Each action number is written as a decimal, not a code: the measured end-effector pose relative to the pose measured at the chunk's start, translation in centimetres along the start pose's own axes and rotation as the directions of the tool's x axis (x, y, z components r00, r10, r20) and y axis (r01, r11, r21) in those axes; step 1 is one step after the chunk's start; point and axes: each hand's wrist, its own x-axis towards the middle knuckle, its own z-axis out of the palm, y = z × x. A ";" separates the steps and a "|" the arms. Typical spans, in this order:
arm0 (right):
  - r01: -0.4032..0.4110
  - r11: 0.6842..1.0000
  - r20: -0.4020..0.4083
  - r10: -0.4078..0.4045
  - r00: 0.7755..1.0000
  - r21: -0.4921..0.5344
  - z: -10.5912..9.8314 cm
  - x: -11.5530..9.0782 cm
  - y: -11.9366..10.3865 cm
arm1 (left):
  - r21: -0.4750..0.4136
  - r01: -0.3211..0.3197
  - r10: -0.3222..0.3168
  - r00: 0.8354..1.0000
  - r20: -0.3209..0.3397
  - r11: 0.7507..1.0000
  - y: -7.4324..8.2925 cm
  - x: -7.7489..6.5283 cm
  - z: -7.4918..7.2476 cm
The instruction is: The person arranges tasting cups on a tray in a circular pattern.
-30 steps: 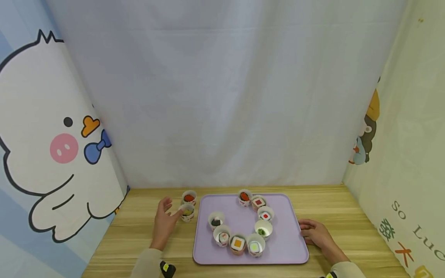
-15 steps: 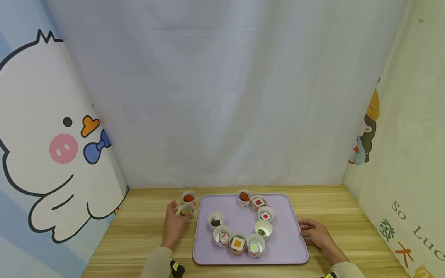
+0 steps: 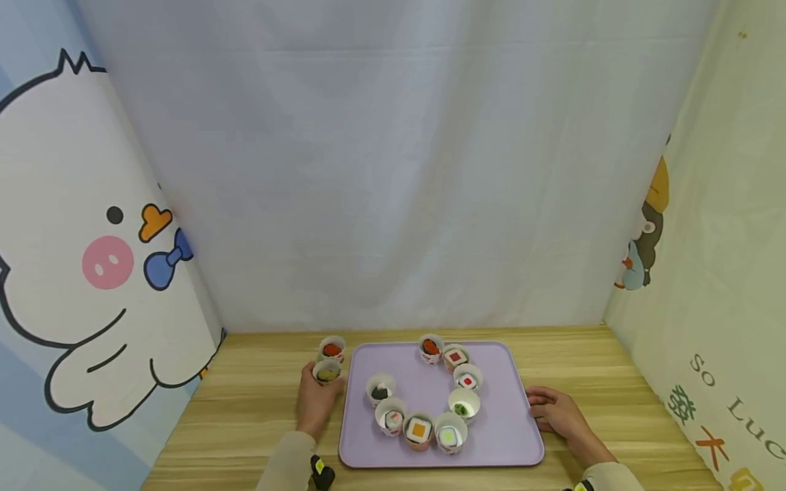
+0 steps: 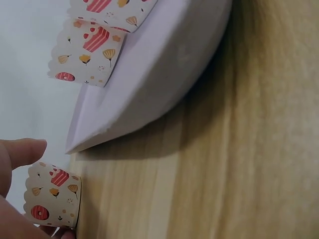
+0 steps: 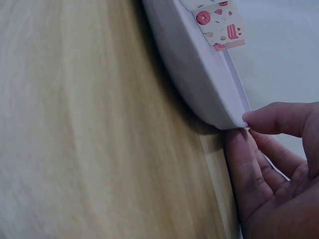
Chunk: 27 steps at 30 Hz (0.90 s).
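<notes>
My left hand (image 3: 319,402) is around a patterned paper baking cup (image 3: 327,372) with a yellowish sushi-like piece in it, on the wooden table left of the tray. The left wrist view has the thumb over one side of this cup and fingertips at the other; the rest is cut off. At the lilac tray's (image 3: 500,423) right edge, my right hand (image 3: 560,416) pinches the rim, thumb on top and fingers against the underside. Several similar cups stand on the tray in a curve, among them one with an orange-topped piece (image 3: 419,429).
Just behind the held cup stands another paper cup (image 3: 332,349) with a red-orange piece, left of the tray. A pale curtain (image 3: 417,170) hangs along the table's back edge. Printed cloths (image 3: 700,273) flank both sides.
My left hand has moved right and closed in around the cup with the yellowish piece. My right hand stays at the tray's edge. The tray and its cups have not visibly moved.
</notes>
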 end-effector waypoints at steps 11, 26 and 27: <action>0.006 1.000 0.004 -0.006 1.000 0.019 0.0 0.0 0.1 | 0.054 -0.015 0.019 0.998 -0.057 0.998 -0.3 0.7 0.6; 0.019 1.000 0.000 -0.019 1.000 0.009 -0.1 0.1 0.3 | 0.001 0.004 -0.004 0.999 -0.032 1.000 -0.7 0.1 -0.4; 0.017 1.000 0.001 -0.017 1.000 0.000 -0.1 0.2 0.4 | 0.004 0.002 -0.002 1.000 -0.027 1.000 -0.7 0.0 -0.6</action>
